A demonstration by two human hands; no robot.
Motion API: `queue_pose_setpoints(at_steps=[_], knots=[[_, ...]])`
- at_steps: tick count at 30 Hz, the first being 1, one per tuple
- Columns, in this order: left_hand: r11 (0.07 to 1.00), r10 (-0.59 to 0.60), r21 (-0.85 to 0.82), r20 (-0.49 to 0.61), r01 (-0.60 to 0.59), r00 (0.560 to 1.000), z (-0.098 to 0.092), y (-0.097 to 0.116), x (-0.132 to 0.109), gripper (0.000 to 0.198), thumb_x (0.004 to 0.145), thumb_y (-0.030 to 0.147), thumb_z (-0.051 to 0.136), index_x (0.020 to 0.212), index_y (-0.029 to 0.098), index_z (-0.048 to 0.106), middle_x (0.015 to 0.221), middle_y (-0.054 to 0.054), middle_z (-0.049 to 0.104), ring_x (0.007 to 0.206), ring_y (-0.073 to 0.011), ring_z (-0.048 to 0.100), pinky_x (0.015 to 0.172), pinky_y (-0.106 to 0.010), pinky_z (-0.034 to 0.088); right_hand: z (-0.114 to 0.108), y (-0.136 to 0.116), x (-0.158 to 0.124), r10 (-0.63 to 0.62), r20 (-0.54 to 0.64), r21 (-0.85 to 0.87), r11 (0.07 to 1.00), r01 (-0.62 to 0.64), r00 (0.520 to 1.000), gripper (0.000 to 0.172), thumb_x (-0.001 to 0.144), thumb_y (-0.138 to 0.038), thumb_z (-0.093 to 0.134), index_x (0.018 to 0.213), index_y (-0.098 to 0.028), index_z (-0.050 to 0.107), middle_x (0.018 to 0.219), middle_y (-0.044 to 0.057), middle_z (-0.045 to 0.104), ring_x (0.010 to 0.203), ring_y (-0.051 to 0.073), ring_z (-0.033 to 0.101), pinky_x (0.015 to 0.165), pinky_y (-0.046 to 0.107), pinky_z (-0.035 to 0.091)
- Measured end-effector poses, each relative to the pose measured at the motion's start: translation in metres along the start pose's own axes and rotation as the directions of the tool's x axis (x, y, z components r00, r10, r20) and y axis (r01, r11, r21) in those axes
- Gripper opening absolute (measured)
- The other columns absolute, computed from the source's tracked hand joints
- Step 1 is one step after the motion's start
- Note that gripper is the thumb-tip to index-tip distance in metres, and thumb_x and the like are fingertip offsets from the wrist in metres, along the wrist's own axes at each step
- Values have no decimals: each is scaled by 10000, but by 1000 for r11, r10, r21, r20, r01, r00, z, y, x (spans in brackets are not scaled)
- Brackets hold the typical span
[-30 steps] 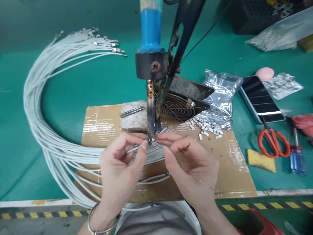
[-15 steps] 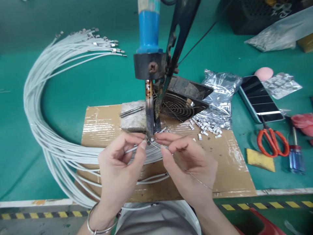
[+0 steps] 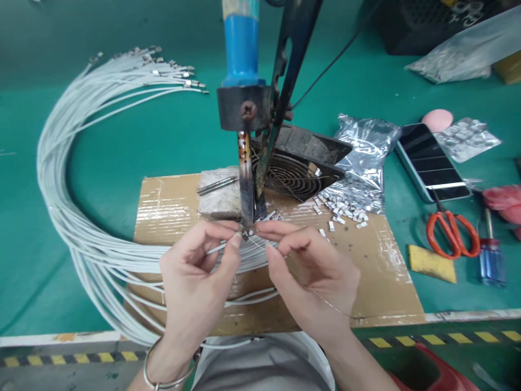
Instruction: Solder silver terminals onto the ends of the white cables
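My left hand [image 3: 195, 277] pinches the end of a white wire [image 3: 222, 248] between thumb and forefinger, holding it just under the tip of the upright soldering iron [image 3: 246, 184]. My right hand [image 3: 313, 269] pinches a thin strand of solder wire [image 3: 317, 296] and holds its end at the same spot below the tip. The iron has a blue handle [image 3: 241, 49] and hangs in a dark stand [image 3: 244, 107]. Both hands hover over a taped cardboard sheet [image 3: 171, 206].
A large bundle of white wires [image 3: 61, 217] curves round the left. Behind the iron lie a grey block [image 3: 220, 198] with tweezers, a small fan [image 3: 299, 168], a foil bag [image 3: 368, 152] and loose metal terminals [image 3: 344, 212]. A phone [image 3: 431, 163], orange scissors [image 3: 448, 231], a screwdriver [image 3: 490, 255] and a yellow sponge [image 3: 431, 263] lie right.
The view has drifted slightly; both hands stay pinched at the iron's tip, with hardly any movement of the wire or solder.
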State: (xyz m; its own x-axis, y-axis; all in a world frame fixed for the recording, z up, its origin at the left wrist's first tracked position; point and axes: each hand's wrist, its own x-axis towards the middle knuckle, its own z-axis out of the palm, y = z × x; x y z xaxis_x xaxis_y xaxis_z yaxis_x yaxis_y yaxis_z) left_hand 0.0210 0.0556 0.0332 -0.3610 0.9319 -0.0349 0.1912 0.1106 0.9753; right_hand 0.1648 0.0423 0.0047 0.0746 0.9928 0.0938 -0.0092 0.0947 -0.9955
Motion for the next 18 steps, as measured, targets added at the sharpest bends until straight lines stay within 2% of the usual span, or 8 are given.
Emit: queue_pose_setpoints(at_steps=[3, 8, 14, 18], knots=[[1000, -20, 2, 11, 20, 1000, 0, 0, 0, 143, 804, 105, 832, 750, 228, 784, 865, -2, 870, 786, -140, 836, 661, -131, 625, 0, 0, 1, 6, -5, -7, 1000, -6, 1000, 219, 973, -109, 750, 869, -266, 638, 1188, 55, 884, 1114, 242, 854, 1031, 417, 676], [999, -33, -27, 14, 33, 999, 0, 1, -1, 159, 787, 93, 833, 727, 228, 775, 846, 8, 864, 765, -117, 824, 666, -104, 606, 0, 0, 2, 27, -11, -10, 1000, -27, 1000, 215, 966, -116, 760, 871, -267, 639, 1179, 49, 886, 1104, 241, 856, 1044, 426, 670], [999, -8, -45, 24, 9, 1000, 2, 0, 0, 159, 781, 81, 824, 723, 222, 779, 822, 2, 861, 727, -116, 813, 628, -97, 591, 0, 2, 2, 9, -25, -15, 1000, -9, 1000, 223, 959, -112, 771, 871, -271, 641, 1148, 16, 892, 1056, 204, 860, 982, 351, 663], [999, 0, -42, 31, 2, 1000, 1, 1, -1, 157, 787, 82, 828, 735, 224, 785, 842, 9, 868, 722, -102, 807, 632, -80, 587, 0, 1, 3, 6, -25, -27, 1000, -7, 1000, 224, 954, -107, 767, 868, -269, 639, 1141, 29, 893, 1041, 219, 865, 953, 365, 666]])
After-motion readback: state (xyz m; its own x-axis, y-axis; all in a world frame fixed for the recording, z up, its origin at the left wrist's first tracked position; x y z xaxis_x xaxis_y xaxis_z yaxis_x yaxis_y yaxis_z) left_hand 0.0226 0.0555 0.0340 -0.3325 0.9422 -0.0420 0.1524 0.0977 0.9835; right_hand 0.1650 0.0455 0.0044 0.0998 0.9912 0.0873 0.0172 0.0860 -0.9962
